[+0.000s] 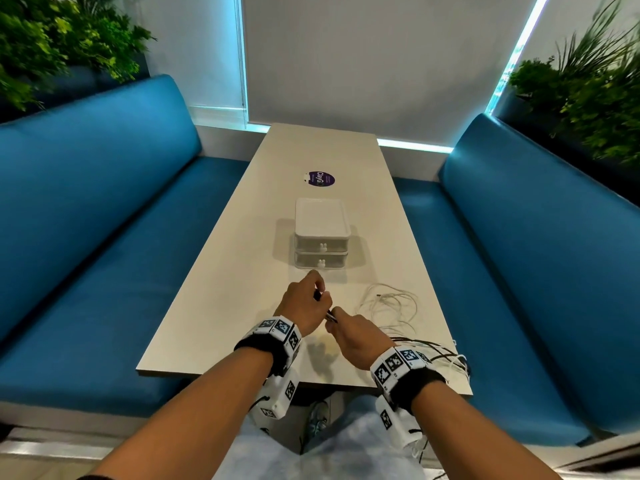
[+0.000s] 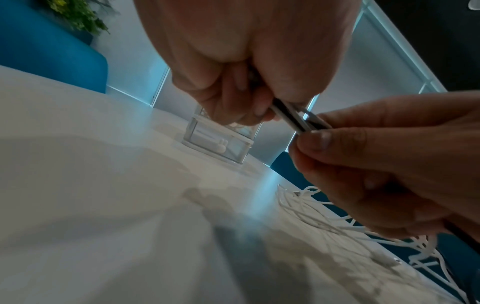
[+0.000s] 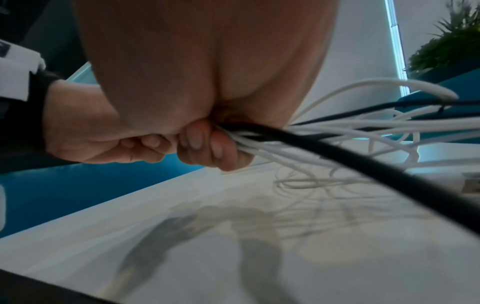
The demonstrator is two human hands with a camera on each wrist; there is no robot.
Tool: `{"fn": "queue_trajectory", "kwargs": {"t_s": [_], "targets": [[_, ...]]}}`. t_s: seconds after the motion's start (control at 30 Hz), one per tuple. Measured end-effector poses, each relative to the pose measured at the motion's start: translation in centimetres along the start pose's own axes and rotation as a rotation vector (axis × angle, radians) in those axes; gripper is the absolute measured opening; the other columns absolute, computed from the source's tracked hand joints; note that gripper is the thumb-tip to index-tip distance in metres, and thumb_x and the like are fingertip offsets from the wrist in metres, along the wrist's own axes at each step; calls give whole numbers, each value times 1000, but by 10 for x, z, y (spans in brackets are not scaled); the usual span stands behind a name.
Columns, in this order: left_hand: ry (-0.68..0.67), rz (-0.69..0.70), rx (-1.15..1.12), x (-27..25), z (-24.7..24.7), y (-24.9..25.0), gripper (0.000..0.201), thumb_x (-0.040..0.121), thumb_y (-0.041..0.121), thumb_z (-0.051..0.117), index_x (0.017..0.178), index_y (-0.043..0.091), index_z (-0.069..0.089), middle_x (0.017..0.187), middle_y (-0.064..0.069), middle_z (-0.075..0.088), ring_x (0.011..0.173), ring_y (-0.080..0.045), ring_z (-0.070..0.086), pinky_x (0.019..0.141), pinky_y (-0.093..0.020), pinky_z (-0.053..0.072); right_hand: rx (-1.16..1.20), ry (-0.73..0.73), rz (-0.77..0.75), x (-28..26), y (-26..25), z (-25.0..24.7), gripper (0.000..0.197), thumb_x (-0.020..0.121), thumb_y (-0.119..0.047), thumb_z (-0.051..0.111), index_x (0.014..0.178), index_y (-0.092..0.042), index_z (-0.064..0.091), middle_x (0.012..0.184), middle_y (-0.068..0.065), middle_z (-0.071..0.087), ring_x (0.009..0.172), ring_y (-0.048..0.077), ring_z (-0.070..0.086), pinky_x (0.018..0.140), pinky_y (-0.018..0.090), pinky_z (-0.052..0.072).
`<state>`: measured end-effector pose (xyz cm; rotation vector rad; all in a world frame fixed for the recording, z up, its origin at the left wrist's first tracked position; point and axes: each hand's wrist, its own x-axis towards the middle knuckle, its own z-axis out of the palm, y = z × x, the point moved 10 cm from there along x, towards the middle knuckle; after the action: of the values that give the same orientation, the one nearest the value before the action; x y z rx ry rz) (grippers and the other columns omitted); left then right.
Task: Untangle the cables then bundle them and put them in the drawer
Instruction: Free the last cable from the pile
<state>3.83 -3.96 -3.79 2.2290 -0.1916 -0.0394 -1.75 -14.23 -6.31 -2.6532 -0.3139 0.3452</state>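
Observation:
A tangle of white cables (image 1: 391, 306) lies on the pale table (image 1: 242, 289) at the right, with black cables (image 1: 438, 351) trailing by my right wrist. My left hand (image 1: 320, 293) grips a short run of dark cable strands (image 1: 329, 315) above the table. My right hand (image 1: 334, 322) pinches the other end of the strands (image 2: 294, 118). In the right wrist view my right hand (image 3: 205, 144) curls round white cables (image 3: 337, 127) and a thick black cable (image 3: 363, 164). A clear two-drawer unit (image 1: 322, 237) stands just beyond my hands, both drawers shut.
A round purple tag (image 1: 320, 179) lies behind the drawer unit. Blue benches (image 1: 86, 220) flank the table on both sides, with plants (image 1: 52, 39) behind them. The table's near edge (image 1: 225, 375) runs under my forearms. Some cables hang over its right corner.

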Motion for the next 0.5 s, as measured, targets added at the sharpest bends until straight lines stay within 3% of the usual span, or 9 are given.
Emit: {"fn": "queue_trajectory", "kwargs": {"t_s": [0.1, 0.2, 0.3, 0.5], "targets": [[-60, 56, 86, 1, 2, 5, 24, 93, 34, 59, 76, 19, 50, 74, 0, 61, 70, -21, 59, 68, -36, 51, 61, -17, 5, 2, 3, 0, 19, 101, -32, 35, 104, -16, 45, 96, 15, 66, 83, 35, 61, 80, 48, 50], [-107, 79, 343, 2, 3, 8, 33, 98, 43, 47, 79, 17, 46, 76, -3, 59, 68, -25, 56, 63, -36, 46, 108, -30, 7, 1, 1, 2, 21, 100, -31, 37, 100, -15, 51, 94, 14, 66, 83, 33, 60, 80, 45, 50], [-60, 130, 586, 1, -3, 18, 26, 99, 36, 40, 82, 17, 43, 73, -1, 52, 66, -27, 52, 61, -33, 39, 90, -14, 12, 0, -5, 1, 26, 101, -35, 41, 101, -11, 52, 90, 16, 65, 77, 31, 56, 74, 41, 46], [15, 104, 686, 2, -21, 22, 27, 93, 38, 39, 77, 18, 48, 68, 1, 49, 64, -26, 50, 63, -32, 37, -142, -51, -22, -5, -4, 1, 29, 104, -39, 33, 107, -12, 44, 88, 19, 62, 77, 39, 59, 74, 48, 50]]}}
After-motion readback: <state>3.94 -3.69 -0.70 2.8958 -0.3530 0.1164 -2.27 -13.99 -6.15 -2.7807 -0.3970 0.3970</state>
